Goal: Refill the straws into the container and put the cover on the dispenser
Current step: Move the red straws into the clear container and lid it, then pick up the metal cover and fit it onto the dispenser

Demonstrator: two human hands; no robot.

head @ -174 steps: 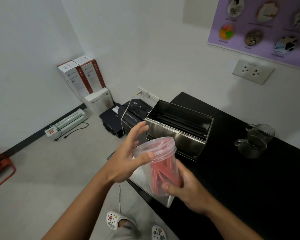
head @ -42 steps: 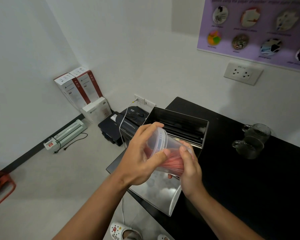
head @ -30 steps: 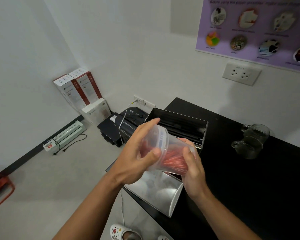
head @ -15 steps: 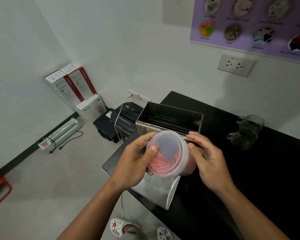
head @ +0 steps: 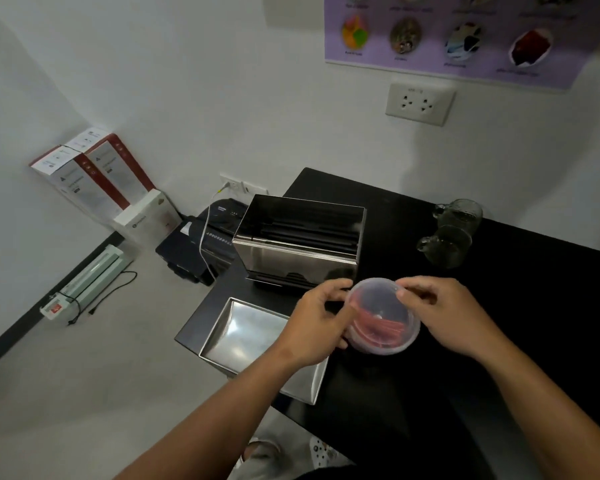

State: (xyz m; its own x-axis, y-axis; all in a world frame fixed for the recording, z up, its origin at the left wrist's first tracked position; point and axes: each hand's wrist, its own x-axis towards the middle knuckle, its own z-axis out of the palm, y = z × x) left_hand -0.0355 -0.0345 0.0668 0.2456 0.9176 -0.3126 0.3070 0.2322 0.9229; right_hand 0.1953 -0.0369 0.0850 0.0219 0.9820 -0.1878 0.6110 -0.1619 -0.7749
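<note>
Gripping a lidded plastic tub (head: 383, 317) of red straws (head: 378, 329), the left hand (head: 317, 323) steadies it while right hand (head: 444, 313) fingers pinch its lid rim.

A white-walled room corner with a pale grey floor (head: 94, 368) and a dark skirting strip (head: 32, 317) along the left wall. A black table (head: 499, 341) stands against the back wall under a white double socket (head: 420, 103) and a purple poster (head: 465, 32) of round pictures, with two glass mugs (head: 452, 233) near the wall. On the floor in the corner stand red-and-white boxes (head: 90, 174), a white box (head: 148, 218), a black machine (head: 201, 247) plugged by a white cable (head: 205, 230) into a low wall socket (head: 243, 186), and a pale green laminator (head: 87, 282).
</note>
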